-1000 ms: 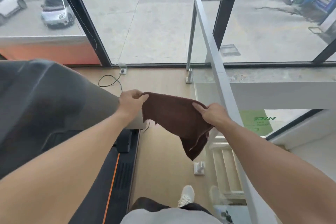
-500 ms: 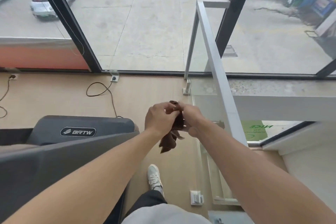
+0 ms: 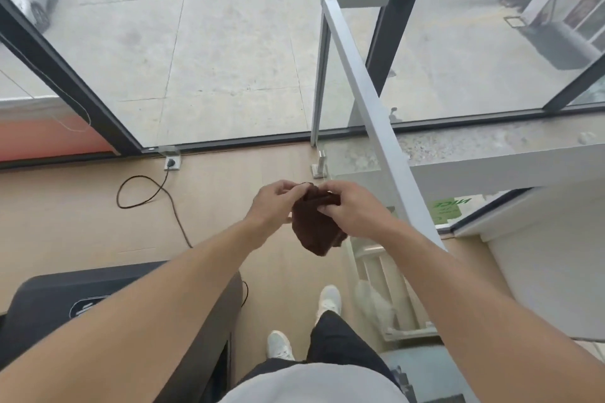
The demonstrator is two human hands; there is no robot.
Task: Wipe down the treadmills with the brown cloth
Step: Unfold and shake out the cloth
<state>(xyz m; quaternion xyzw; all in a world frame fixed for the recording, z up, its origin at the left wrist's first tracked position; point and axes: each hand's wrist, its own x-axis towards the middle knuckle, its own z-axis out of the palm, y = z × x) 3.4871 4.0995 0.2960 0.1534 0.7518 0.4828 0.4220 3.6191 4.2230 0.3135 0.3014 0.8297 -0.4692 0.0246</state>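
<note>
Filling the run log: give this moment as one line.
left hand: pinches brown cloth | right hand: grips it | cloth: bunched, midair | treadmill: untouched, lower left

Bright daylight is pouring through the window [image 3: 229,42] at twelve o'clock; edges are bending, details softening slightly.

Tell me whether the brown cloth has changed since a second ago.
Yes. The brown cloth was spread wide between the hands; now it is bunched between the left hand and right hand, left of the steel handrail.
</note>
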